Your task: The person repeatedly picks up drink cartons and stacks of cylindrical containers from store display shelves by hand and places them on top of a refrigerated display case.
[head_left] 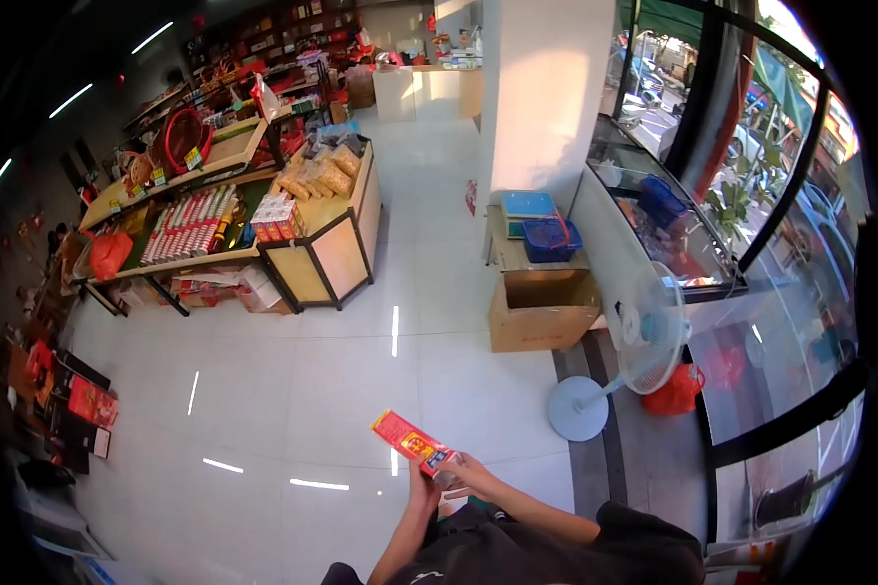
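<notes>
A long red packet with yellow print (407, 440) is held in front of my body, slanting up and to the left. My left hand (423, 487) grips its lower end from the left side. On the right, my right hand (470, 475) is closed at the same end, around a small clear, shiny item (446, 479) that lies against the packet. Whether that item is part of the packet I cannot tell.
A display stand (307, 268) with bagged snacks and small boxes is at the upper left. An open cardboard box (539, 327), a blue basket (552, 246) and a standing fan (578, 408) are on the right, beside a glass case (644, 219).
</notes>
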### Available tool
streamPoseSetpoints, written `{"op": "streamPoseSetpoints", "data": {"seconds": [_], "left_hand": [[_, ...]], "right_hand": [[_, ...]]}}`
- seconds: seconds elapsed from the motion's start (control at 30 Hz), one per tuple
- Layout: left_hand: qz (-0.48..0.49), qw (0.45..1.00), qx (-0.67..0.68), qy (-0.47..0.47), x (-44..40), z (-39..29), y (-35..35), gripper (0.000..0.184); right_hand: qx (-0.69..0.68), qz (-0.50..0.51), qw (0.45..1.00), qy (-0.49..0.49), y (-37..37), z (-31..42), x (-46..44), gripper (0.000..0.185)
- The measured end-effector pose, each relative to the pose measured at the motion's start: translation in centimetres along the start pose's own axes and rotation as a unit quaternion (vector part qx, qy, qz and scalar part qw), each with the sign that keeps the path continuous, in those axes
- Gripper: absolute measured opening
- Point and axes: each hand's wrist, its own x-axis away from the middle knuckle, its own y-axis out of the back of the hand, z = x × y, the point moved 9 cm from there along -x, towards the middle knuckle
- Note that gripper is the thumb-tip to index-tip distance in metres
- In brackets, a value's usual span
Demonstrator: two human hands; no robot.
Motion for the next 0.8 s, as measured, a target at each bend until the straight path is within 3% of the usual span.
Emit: {"op": "streamPoseSetpoints", "data": {"seconds": [0.07, 0.2, 0.27, 0.4, 0.47, 0.5, 0.63, 0.7, 0.8], "left_hand": [[-0.021, 1.000, 0.001, -0.013, -3.2, -2.0, -0.7, 0.048], [-0.053, 0.996, -0.047, -0.047, -8.5, -5.1, -2.3, 0.047], [-0.061, 0.998, -0.032, -0.006, -11.7, -6.4, -3.5, 0.048], [-0.082, 0.995, -0.042, 0.046, -19.1, -10.5, -5.0, 0.053], [-0.110, 0.990, -0.086, -0.004, -23.0, -14.6, -7.0, 0.055], [-0.113, 0.992, -0.060, -0.013, -24.4, -16.0, -8.3, 0.054], [-0.060, 0.998, 0.015, -0.025, -31.6, -19.3, -14.2, 0.053], [-0.025, 0.998, 0.061, -0.018, -35.3, -20.1, -15.6, 0.052], [-0.005, 0.999, 0.048, 0.013, -39.3, -22.1, -19.5, 0.051]], "right_hand": [[-0.104, 0.014, 0.994, 0.021, -0.2, 3.4, -1.5, 0.077], [-0.142, -0.003, 0.990, -0.025, 2.1, 5.4, -8.7, 0.066], [-0.150, 0.016, 0.988, -0.018, 2.2, 9.0, -12.1, 0.066], [-0.071, 0.065, 0.995, -0.022, 3.0, 16.0, -20.6, 0.068], [-0.012, 0.096, 0.995, 0.008, 2.1, 22.6, -22.4, 0.070], [-0.030, 0.085, 0.995, 0.049, 2.6, 22.8, -25.9, 0.073], [0.090, 0.026, 0.994, 0.056, 4.8, 31.9, -29.6, 0.071], [0.240, -0.059, 0.957, 0.154, 6.4, 36.5, -31.7, 0.065], [0.222, -0.079, 0.961, 0.145, 7.7, 41.4, -34.4, 0.064]]}}
